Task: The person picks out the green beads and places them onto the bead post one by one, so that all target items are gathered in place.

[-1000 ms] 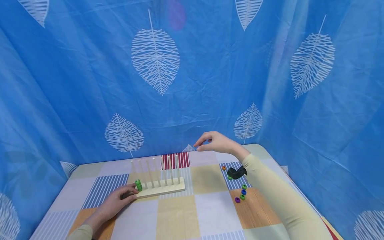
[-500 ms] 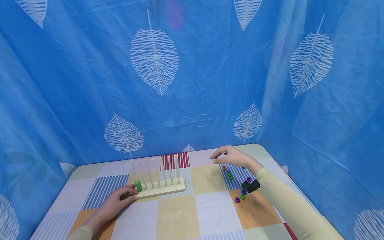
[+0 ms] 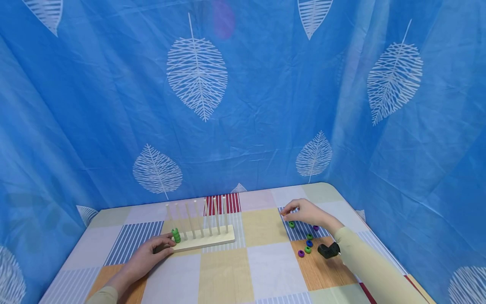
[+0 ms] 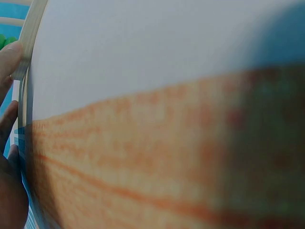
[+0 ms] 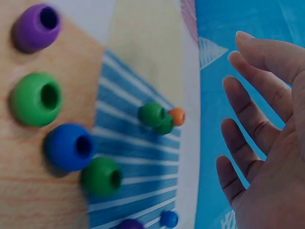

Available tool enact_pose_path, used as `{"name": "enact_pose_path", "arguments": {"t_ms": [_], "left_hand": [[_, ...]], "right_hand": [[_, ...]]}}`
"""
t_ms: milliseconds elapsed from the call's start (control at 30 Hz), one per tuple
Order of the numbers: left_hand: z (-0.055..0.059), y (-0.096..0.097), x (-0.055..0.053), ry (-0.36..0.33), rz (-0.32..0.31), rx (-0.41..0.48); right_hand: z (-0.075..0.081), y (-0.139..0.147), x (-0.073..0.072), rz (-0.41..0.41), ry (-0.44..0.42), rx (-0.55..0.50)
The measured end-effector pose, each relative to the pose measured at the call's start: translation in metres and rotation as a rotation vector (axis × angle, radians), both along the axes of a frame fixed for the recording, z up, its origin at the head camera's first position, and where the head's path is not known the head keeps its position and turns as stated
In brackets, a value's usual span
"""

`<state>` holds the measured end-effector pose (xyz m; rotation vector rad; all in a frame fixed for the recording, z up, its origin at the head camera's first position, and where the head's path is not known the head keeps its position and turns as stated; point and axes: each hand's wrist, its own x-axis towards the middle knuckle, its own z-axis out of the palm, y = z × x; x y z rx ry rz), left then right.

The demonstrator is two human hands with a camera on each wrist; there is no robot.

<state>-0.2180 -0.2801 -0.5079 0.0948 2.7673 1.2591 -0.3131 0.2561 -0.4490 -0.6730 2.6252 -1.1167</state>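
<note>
My left hand (image 3: pixel 146 255) holds the left end of a pale wooden peg stand (image 3: pixel 206 241), thumb along its near side. Green beads (image 3: pixel 176 235) are stacked on the stand's leftmost peg, beside those fingers. In the left wrist view the thumb (image 4: pixel 10 58) lies against the stand's end. Over the blue-striped patch at the right, my right hand (image 3: pixel 309 212) has its fingertips close to an orange bead (image 5: pixel 177 116). The right wrist view shows its fingers (image 5: pixel 245 102) loosely bent, apart from the bead and with nothing between them. Two green beads (image 5: pixel 152 114) lie beside the orange one.
More loose beads lie nearer: a purple bead (image 5: pixel 37 27), a green bead (image 5: pixel 35 100), a blue bead (image 5: pixel 70 147) and another green bead (image 5: pixel 101 176). Several upright pegs (image 3: pixel 195 217) rise from the stand. A blue leaf-patterned curtain (image 3: pixel 243 105) encloses the patchwork-covered table (image 3: pixel 224 274).
My right hand has moved right and down, from above the back of the table to the orange bead. The left hand and the peg stand stay in place.
</note>
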Motion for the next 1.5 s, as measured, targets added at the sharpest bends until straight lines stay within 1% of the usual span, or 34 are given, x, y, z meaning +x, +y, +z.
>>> {"name": "enact_pose_path", "arguments": {"t_ms": [200,300,400,500,633,767,933,1200,1500], "left_hand": [[0.0,0.001,0.0,0.011,-0.003,0.001],[0.0,0.001,0.001,0.011,0.0,0.002],[0.001,0.001,0.001,0.01,0.002,0.002],[0.001,0.002,0.001,0.009,0.006,-0.001],[0.0,0.001,0.001,0.005,0.007,-0.002],[0.0,0.001,0.001,0.004,0.007,0.0],[-0.001,0.001,0.001,0.009,0.002,0.001],[0.001,0.001,0.004,0.005,-0.003,0.042],[-0.001,0.0,0.003,0.007,-0.001,0.04]], "right_hand": [[-0.011,0.01,0.004,-0.055,-0.012,0.03],[-0.016,0.015,0.005,-0.076,-0.022,0.024],[-0.021,0.02,0.005,-0.102,-0.018,0.029],[-0.026,0.025,0.004,-0.145,-0.008,0.056],[-0.029,0.028,0.005,-0.18,-0.007,0.069],[-0.031,0.028,0.006,-0.21,-0.012,0.08],[-0.036,0.024,0.007,-0.262,-0.017,0.122],[-0.042,0.017,0.008,-0.339,-0.055,0.152],[-0.043,0.014,0.01,-0.349,-0.033,0.146]]}}
